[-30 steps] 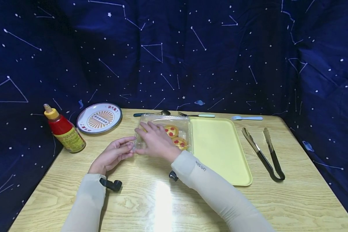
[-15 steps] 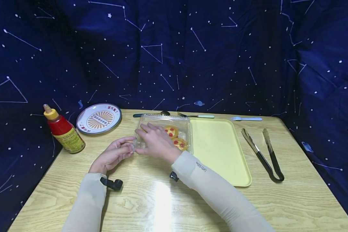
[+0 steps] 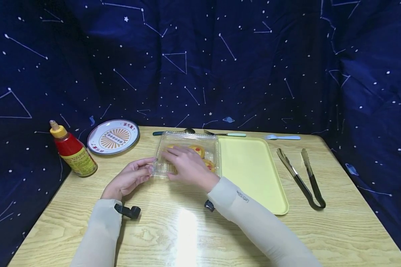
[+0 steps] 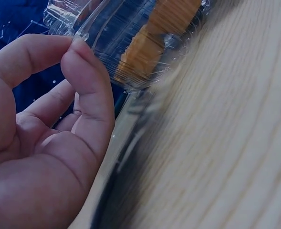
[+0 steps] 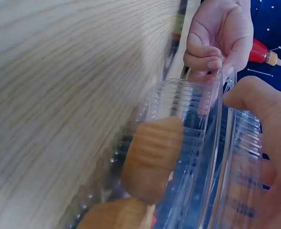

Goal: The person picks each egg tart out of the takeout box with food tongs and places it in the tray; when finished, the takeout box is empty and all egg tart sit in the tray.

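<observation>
A clear plastic clamshell box (image 3: 165,169) sits on the table in the head view, with several small round yellow pastries (image 3: 197,150) with red spots inside. My left hand (image 3: 128,180) pinches the box's near left corner between thumb and index finger, as the left wrist view shows. Over the lid lies my right hand (image 3: 190,165), fingers extended and touching the plastic, covering part of the pastries. From the side, in the right wrist view, a brown ridged pastry (image 5: 152,157) shows through the box wall.
Right of the box lies a yellow tray (image 3: 250,170), then black-handled tongs (image 3: 304,181). A spoon (image 3: 188,130), a green-handled utensil (image 3: 235,134) and a blue fork (image 3: 284,137) line the back. A patterned plate (image 3: 113,137) and a red sauce bottle (image 3: 74,154) stand left.
My right hand has slid a little to the right over the lid, away from the left edge. The left hand keeps its pinch on the corner, nearly still.
</observation>
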The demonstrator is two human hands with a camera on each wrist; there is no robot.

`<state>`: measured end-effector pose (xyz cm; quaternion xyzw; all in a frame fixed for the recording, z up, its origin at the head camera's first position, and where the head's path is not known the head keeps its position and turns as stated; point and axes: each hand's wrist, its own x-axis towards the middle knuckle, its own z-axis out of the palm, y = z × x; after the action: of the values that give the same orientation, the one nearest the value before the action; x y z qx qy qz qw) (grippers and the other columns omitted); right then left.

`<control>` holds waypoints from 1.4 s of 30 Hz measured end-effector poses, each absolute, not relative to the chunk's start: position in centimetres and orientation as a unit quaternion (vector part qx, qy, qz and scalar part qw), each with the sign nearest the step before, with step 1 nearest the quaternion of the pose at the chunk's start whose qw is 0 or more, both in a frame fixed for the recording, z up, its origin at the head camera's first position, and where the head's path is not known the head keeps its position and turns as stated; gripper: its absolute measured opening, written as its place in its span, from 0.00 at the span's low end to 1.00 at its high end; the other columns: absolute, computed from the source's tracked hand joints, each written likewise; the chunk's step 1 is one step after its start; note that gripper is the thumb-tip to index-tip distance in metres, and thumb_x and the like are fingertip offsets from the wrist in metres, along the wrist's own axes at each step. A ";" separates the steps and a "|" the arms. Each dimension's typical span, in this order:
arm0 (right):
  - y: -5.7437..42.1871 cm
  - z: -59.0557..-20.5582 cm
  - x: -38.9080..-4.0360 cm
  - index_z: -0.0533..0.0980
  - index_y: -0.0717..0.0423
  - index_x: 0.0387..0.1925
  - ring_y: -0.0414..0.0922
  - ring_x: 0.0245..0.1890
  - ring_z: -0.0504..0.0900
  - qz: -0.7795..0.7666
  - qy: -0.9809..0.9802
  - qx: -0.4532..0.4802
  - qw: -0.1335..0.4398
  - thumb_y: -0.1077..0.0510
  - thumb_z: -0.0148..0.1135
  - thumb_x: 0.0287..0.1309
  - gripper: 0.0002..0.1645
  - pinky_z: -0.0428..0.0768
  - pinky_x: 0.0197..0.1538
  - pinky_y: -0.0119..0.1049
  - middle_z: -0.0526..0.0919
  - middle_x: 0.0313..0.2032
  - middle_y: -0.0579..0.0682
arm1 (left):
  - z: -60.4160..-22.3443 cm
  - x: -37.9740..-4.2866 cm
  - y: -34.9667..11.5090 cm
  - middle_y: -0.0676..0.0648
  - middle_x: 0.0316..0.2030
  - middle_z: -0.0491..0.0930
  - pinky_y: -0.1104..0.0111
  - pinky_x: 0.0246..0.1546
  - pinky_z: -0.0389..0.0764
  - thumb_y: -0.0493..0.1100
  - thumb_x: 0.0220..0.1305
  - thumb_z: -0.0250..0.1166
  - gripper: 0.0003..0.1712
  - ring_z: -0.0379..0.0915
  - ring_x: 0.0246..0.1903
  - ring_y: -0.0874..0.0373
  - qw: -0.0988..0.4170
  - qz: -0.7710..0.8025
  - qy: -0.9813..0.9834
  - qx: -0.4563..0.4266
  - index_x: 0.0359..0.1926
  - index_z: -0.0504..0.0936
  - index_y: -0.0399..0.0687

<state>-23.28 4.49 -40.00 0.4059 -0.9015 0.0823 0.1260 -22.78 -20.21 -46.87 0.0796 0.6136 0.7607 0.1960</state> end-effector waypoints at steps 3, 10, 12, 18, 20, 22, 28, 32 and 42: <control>5.1 -40.1 -23.2 0.73 0.52 0.64 0.55 0.65 0.70 0.089 -0.898 0.411 0.130 0.43 0.71 0.54 0.38 0.67 0.65 0.51 0.74 0.63 0.55 | -46.7 -22.8 -20.2 0.52 0.39 0.77 0.71 0.42 0.78 0.30 0.69 0.57 0.27 0.75 0.36 0.63 0.196 0.751 0.626 0.075 0.68 0.68 0.38; 6.7 -40.1 -22.6 0.70 0.50 0.67 0.53 0.68 0.67 0.094 -0.908 0.391 0.117 0.45 0.71 0.54 0.40 0.66 0.64 0.57 0.72 0.66 0.53 | -46.1 -22.8 -20.1 0.52 0.36 0.76 0.70 0.42 0.78 0.28 0.68 0.56 0.30 0.75 0.35 0.62 0.198 0.736 0.642 0.083 0.70 0.62 0.32; 7.2 -40.1 -22.4 0.69 0.51 0.67 0.52 0.68 0.66 0.092 -0.910 0.389 0.114 0.47 0.70 0.54 0.40 0.64 0.65 0.56 0.71 0.66 0.53 | -46.0 -22.8 -20.1 0.52 0.36 0.76 0.70 0.42 0.78 0.27 0.68 0.55 0.31 0.74 0.35 0.62 0.198 0.733 0.645 0.086 0.70 0.61 0.31; 8.4 -40.0 -22.0 0.69 0.51 0.67 0.51 0.67 0.67 0.094 -0.907 0.391 0.124 0.52 0.70 0.51 0.40 0.62 0.67 0.54 0.72 0.66 0.52 | -45.9 -22.6 -20.0 0.51 0.37 0.74 0.69 0.42 0.78 0.27 0.69 0.54 0.32 0.73 0.35 0.62 0.198 0.723 0.656 0.091 0.72 0.59 0.31; 8.9 -40.1 -22.0 0.69 0.51 0.67 0.51 0.67 0.68 0.095 -0.904 0.394 0.133 0.53 0.70 0.51 0.40 0.63 0.66 0.54 0.72 0.66 0.51 | -45.9 -22.6 -20.1 0.51 0.37 0.74 0.69 0.42 0.78 0.27 0.69 0.54 0.32 0.73 0.35 0.62 0.198 0.722 0.657 0.091 0.72 0.58 0.31; 9.4 -40.2 -22.0 0.69 0.51 0.67 0.51 0.66 0.69 0.093 -0.901 0.399 0.140 0.53 0.71 0.51 0.41 0.64 0.66 0.54 0.72 0.66 0.51 | -45.8 -22.6 -20.1 0.51 0.36 0.74 0.69 0.43 0.78 0.28 0.69 0.54 0.32 0.73 0.35 0.62 0.200 0.720 0.659 0.091 0.72 0.58 0.31; 11.1 -40.3 -21.7 0.66 0.52 0.69 0.52 0.67 0.68 0.075 -0.891 0.427 0.136 0.56 0.69 0.50 0.43 0.65 0.65 0.55 0.70 0.67 0.53 | -45.8 -22.7 -20.1 0.51 0.36 0.74 0.68 0.44 0.78 0.29 0.69 0.55 0.32 0.73 0.36 0.61 0.200 0.704 0.675 0.095 0.72 0.58 0.32; 12.4 -40.5 -21.6 0.65 0.51 0.70 0.51 0.68 0.67 0.083 -0.892 0.422 0.137 0.59 0.68 0.49 0.45 0.65 0.65 0.53 0.70 0.67 0.51 | -45.7 -22.7 -20.0 0.51 0.36 0.74 0.68 0.43 0.77 0.29 0.68 0.55 0.33 0.72 0.36 0.61 0.200 0.702 0.677 0.094 0.72 0.58 0.31; 14.7 -41.0 -21.5 0.66 0.51 0.69 0.55 0.68 0.65 0.106 -0.893 0.406 0.160 0.58 0.69 0.50 0.43 0.61 0.66 0.59 0.73 0.65 0.50 | -45.6 -22.7 -20.0 0.47 0.38 0.72 0.69 0.42 0.77 0.28 0.68 0.54 0.33 0.71 0.36 0.61 0.204 0.700 0.678 0.096 0.73 0.58 0.33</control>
<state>-21.55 14.69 -40.98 0.4064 -0.8933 0.1064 0.1598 -22.70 -19.98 -45.56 0.0958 0.6778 0.6999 0.2038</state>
